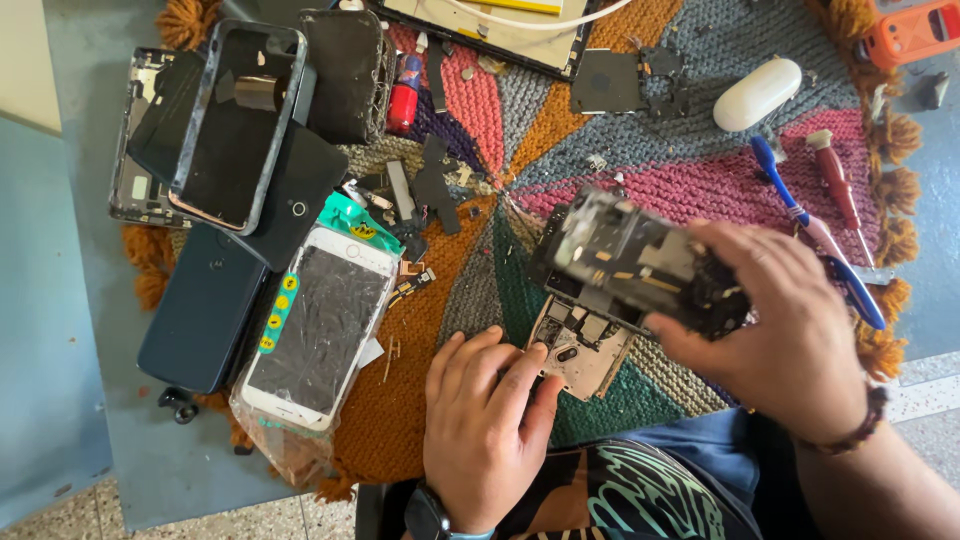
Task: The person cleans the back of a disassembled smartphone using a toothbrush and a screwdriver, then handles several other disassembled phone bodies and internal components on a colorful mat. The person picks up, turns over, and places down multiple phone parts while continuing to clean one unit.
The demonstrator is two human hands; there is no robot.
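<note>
My right hand (780, 315) grips a dark phone frame with exposed parts (630, 262), held tilted above the knitted mat (540, 110). Below it lies a pale inner phone plate (580, 352) on the mat. My left hand (485, 425) rests flat on the mat, its fingertips touching the near left edge of that plate. Small black loose parts (430, 190) lie to the upper left of the held frame.
A white phone with a cracked screen in a plastic bag (318, 325) lies left, beside stacked dark phones and back covers (235, 125). A blue-handled tool (815, 225) and a red screwdriver (838, 180) lie right. A white case (757, 93) and a red bottle (404, 95) sit farther back.
</note>
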